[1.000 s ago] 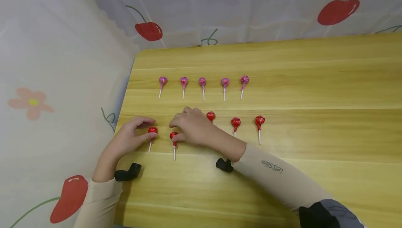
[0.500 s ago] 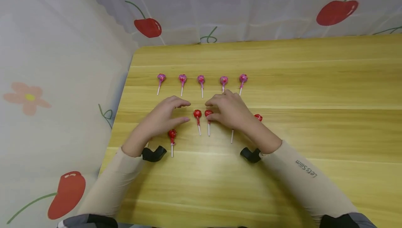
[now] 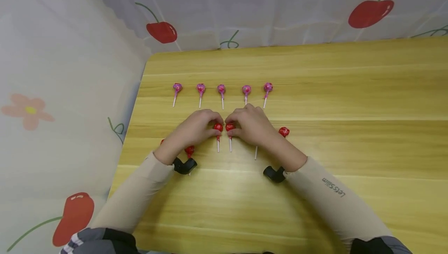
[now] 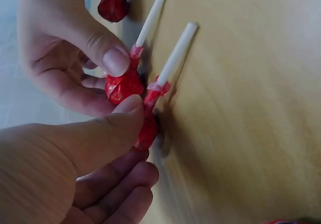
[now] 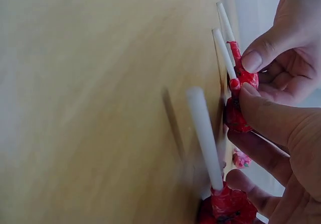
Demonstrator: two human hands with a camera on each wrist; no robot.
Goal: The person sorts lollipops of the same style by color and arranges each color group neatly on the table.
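Two red lollipops lie side by side on the wooden table, their sticks pointing toward me. My left hand pinches the head of the left red lollipop between thumb and fingers. My right hand pinches the head of the right red lollipop in the same way. The two hands almost touch. In the left wrist view my left thumb presses on one wrapped head. In the right wrist view my right thumb lies on the other head.
A row of several pink lollipops lies just beyond the hands. Another red lollipop lies to the right, one shows by my left wrist, and a stick pokes out under my right hand. Patterned curtains close the left and far sides.
Both hands have moved right from the leftmost red lollipops to the middle of the red row. They came together and now each pinches one of the two adjacent red lollipops.
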